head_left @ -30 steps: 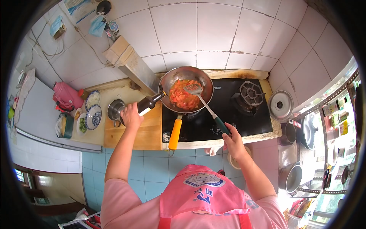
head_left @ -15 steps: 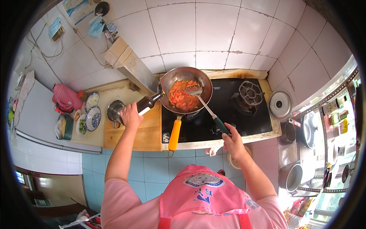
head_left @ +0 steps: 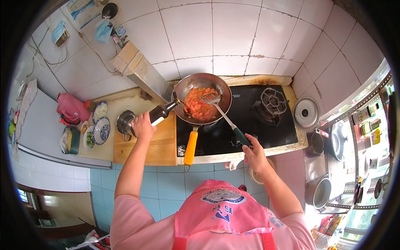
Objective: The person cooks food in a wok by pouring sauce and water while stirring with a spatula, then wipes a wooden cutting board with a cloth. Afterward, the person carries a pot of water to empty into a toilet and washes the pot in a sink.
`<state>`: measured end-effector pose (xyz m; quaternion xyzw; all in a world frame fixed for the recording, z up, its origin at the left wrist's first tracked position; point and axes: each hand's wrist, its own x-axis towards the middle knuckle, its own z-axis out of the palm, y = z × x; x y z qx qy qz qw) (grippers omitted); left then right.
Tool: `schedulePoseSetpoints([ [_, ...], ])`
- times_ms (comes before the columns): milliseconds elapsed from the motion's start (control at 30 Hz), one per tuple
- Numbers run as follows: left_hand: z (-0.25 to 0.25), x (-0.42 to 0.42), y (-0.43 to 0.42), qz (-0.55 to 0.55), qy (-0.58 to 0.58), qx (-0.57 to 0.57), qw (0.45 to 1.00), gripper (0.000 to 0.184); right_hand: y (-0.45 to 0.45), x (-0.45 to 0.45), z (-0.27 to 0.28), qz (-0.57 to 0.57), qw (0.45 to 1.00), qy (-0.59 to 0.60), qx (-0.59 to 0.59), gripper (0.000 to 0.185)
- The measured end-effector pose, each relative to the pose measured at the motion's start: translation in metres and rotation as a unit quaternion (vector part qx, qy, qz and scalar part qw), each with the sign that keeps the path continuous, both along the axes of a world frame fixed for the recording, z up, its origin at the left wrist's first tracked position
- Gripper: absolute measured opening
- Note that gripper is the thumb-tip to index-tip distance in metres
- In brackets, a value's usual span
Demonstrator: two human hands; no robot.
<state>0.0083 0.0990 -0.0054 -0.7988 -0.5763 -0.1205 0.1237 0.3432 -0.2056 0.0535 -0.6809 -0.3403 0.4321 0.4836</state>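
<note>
One counter (head_left: pixel 127 100) runs beneath the wok (head_left: pixel 202 79) and to both sides of it. It carries one black gas cooktop (head_left: pixel 243 112), which extends right of the wok and shows one uncovered burner (head_left: pixel 273 104) there. Both arms reach forward, flanking the wok: the left forearm (head_left: pixel 133 166) slants inward from the near left, the right forearm (head_left: pixel 279 187) from the near right. One wooden cutting board (head_left: pixel 158 146) lies left of the wok, toward the person. The single steel wok sits on the cooktop, its one orange handle (head_left: pixel 191 148) pointing toward the person. One slotted spatula (head_left: pixel 227 118) slopes into the wok; its long axis runs from near right to far left, blade inside the rim. The right hand (head_left: pixel 255 154), fingers curled, has its grip closed around the spatula's green end. One dark bottle (head_left: pixel 160 113) is held tilted left of the wok; its long axis runs from near left to far right, mouth at the wok's left rim. The left hand (head_left: pixel 143 125), back upward, has its grip wrapped around the bottle's body. Three dishes (head_left: pixel 101 131) stand farther left of the wok. Inside it lies one heap of chopped tomato (head_left: pixel 196 106), pieces too overlapped to count.
</note>
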Motion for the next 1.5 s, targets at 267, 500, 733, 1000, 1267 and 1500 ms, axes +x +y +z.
schedulePoseSetpoints([
  [267, 0.001, 0.002, -0.001, 0.002, -0.009, -0.005, 1.0, 0.058, 0.002, 0.001, -0.004, 0.001, 1.0, 0.003, -0.002, 0.048],
  [500, -0.001, 0.008, -0.004, 0.019, -0.033, -0.026, 0.999, 0.061, 0.011, 0.001, -0.009, -0.003, 1.0, 0.005, -0.005, 0.048],
  [733, 0.005, 0.026, -0.023, 0.035, -0.152, -0.073, 0.985, 0.064, 0.037, -0.001, -0.023, 0.018, 1.0, -0.015, -0.006, 0.047],
  [1000, 0.049, 0.04, -0.067, -0.045, -0.336, -0.103, 0.935, 0.063, 0.043, -0.014, -0.04, 0.069, 0.998, 0.0, -0.014, 0.057],
  [1267, 0.096, 0.072, -0.133, -0.127, -0.511, -0.294, 0.798, 0.067, 0.032, 0.015, -0.006, 0.063, 0.978, -0.171, 0.102, 0.066],
  [1500, 0.106, 0.15, -0.224, -0.288, -0.6, -0.471, 0.579, 0.068, 0.014, 0.032, 0.115, 0.102, 0.952, 0.087, 0.276, 0.086],
])
